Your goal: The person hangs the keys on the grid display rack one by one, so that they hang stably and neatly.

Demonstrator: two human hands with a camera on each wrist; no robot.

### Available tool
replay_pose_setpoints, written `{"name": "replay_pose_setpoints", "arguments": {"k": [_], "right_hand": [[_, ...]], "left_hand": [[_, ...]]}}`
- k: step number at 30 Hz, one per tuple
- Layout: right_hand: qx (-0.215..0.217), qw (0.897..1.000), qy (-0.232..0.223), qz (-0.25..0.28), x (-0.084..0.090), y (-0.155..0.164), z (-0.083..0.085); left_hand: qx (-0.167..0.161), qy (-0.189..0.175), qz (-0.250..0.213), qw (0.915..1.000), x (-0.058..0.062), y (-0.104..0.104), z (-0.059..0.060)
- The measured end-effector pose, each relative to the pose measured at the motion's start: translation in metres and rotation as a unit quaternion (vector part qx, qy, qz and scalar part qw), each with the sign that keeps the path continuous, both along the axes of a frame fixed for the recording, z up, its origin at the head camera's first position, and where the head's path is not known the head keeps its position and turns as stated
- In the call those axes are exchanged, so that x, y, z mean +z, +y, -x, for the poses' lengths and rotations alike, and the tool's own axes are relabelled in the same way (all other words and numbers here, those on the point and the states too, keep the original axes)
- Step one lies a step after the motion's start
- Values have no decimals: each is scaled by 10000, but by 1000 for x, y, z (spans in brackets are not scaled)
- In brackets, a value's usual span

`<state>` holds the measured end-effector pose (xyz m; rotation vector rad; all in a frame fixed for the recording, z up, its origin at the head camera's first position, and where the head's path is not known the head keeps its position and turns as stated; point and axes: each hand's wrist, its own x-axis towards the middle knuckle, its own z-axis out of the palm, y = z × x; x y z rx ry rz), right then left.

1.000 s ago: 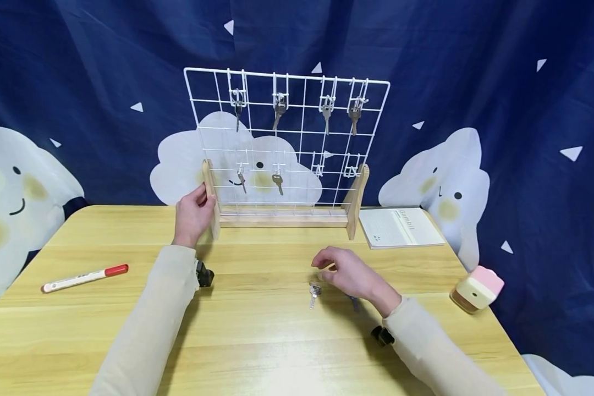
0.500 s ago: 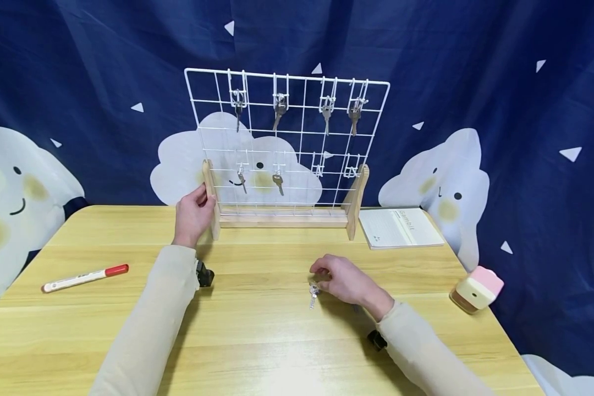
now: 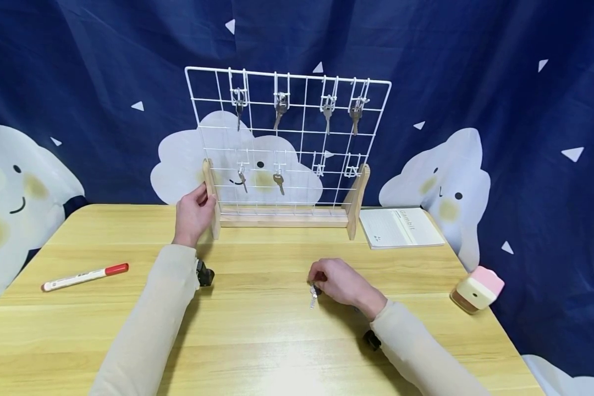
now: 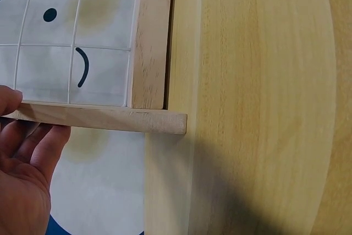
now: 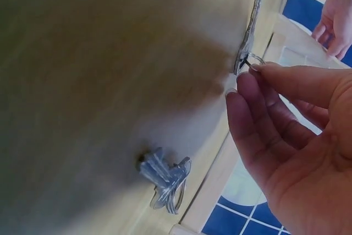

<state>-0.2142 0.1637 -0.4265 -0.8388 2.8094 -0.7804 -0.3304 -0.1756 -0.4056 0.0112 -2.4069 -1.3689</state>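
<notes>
My left hand holds the left wooden upright of a white wire grid rack. In the left wrist view, the thumb lies on one side of that upright and the fingers on the other. Low over the table, my right hand pinches the small ring of a silver key. The right wrist view shows this key at the fingertips, its blade pointing away from the hand. A second key with rings lies on the table nearby, mostly hidden under the right wrist in the head view.
Keys hang from several rack hooks, such as this key; two lower right hooks carry none. A notebook lies right of the rack. A red-capped marker lies at left, a pink-and-cream box at right.
The right hand has moved slightly down and left to the key, and its fingertips have closed on the ring. The left hand has stayed on the upright.
</notes>
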Motion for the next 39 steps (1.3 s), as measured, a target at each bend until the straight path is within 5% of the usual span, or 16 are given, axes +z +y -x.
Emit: {"name": "replay_pose_setpoints", "arguments": {"k": [39], "right_hand": [[25,9926,403,1145,68,17,25]], "left_hand": [[14,-206,-98,9997,1,0,-1]]}}
